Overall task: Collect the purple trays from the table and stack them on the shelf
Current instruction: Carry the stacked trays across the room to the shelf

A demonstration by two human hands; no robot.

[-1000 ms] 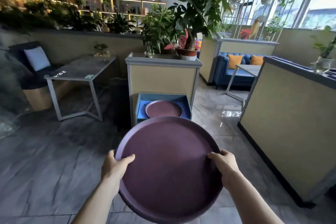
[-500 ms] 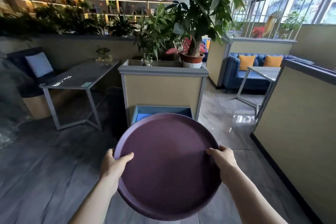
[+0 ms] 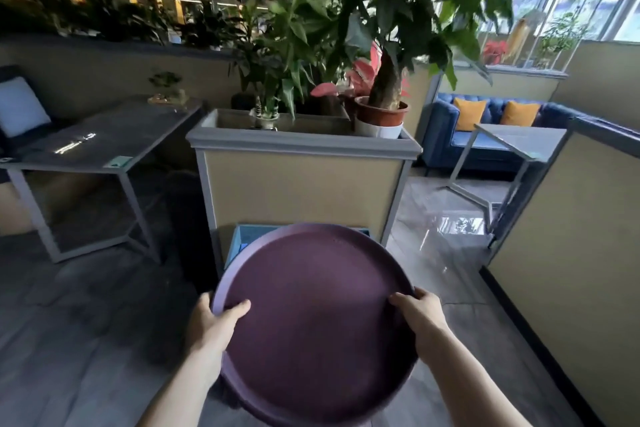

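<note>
A large round purple tray point(image 3: 318, 315) fills the lower middle of the view, held level in front of me. My left hand point(image 3: 211, 326) grips its left rim with the thumb on the inside. My right hand point(image 3: 420, 314) grips the right rim the same way. Behind the tray's far edge, a blue shelf compartment point(image 3: 242, 239) shows at the foot of a beige planter box point(image 3: 301, 184). The tray hides most of that compartment and anything lying in it.
Potted plants point(image 3: 381, 107) stand on top of the planter box. A grey table point(image 3: 97, 146) is at the left, with a dark seat and white cushion behind. A beige partition wall point(image 3: 571, 236) runs along the right. Blue sofa and another table sit at back right.
I have come closer to the planter box. The held tray now covers the second purple tray that lay in the blue compartment. Both hands keep the same grip.
</note>
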